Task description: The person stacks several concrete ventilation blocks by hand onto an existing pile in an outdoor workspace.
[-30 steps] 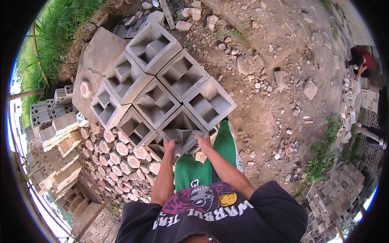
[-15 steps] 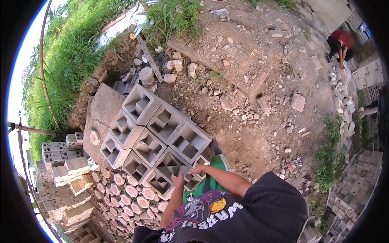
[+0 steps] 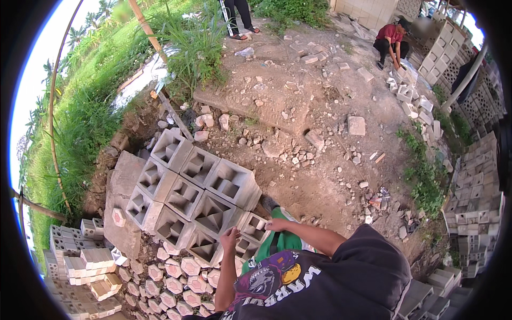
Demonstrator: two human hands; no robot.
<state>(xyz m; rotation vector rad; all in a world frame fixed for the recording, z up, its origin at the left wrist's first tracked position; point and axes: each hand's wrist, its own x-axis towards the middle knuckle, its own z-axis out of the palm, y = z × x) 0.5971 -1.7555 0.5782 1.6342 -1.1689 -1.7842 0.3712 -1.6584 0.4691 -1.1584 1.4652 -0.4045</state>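
A hollow concrete block (image 3: 255,226) lies between my two hands, at the near right end of a cluster of larger grey hollow blocks (image 3: 184,196). Its open cavities face up. My left hand (image 3: 230,238) is curled on its left side, near the edge of the neighbouring block. On the opposite side, the fingers of my right hand (image 3: 274,224) close over its right edge. The undersides of the fingers are hidden. Both forearms reach in from below, past my dark shirt.
Hexagonal pavers (image 3: 173,285) cover the ground at the near left, beside stacked blocks (image 3: 74,245). A concrete slab (image 3: 120,200) borders the cluster. Rubble (image 3: 304,157) lies beyond. A person in red (image 3: 392,40) crouches far right; another person's legs (image 3: 237,18) stand at the top.
My view has tilted up, bringing the standing legs into sight. My hands have moved apart, the right one shifting rightward, and the small block between them shows more fully.
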